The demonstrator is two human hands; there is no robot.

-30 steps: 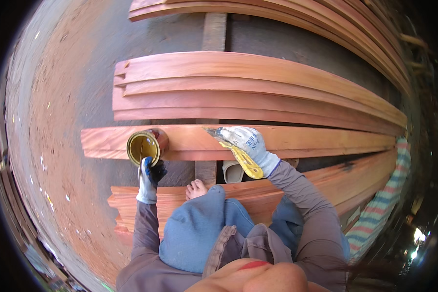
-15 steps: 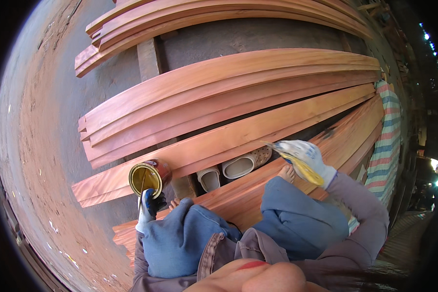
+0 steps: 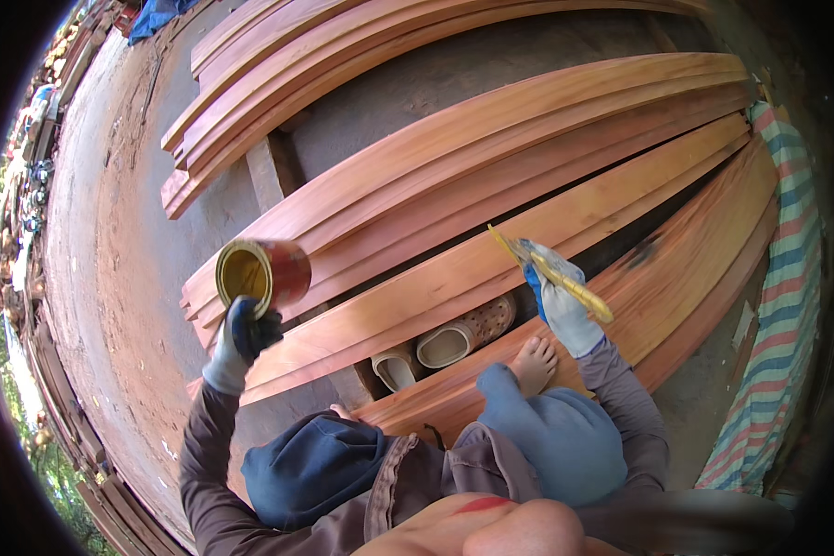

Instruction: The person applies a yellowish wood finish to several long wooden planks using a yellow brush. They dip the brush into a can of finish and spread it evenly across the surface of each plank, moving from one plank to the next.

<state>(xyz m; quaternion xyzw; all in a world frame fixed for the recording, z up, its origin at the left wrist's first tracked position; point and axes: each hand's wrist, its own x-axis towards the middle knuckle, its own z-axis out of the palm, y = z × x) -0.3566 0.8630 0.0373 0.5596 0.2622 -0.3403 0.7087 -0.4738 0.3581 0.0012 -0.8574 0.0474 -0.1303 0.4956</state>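
L gloved hand (image 3: pixel 239 341) clamped on rim of tilted red tin (image 3: pixel 289 271), over L ends of planks (image 3: pixel 435 148); R gloved hand (image 3: pixel 565 310) wrapped round yellow-handled tool (image 3: pixel 582 295), tip above planks; 2 clogs (image 3: pixel 487 321) btwn planks

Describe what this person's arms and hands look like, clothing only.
The left hand is gloved: dark blue over the fingers, pale grey toward the wrist. The right hand is gloved too: mostly whitish grey, with brighter blue along the finger side. Long grey-brown sleeves cover both arms down to the gloves.
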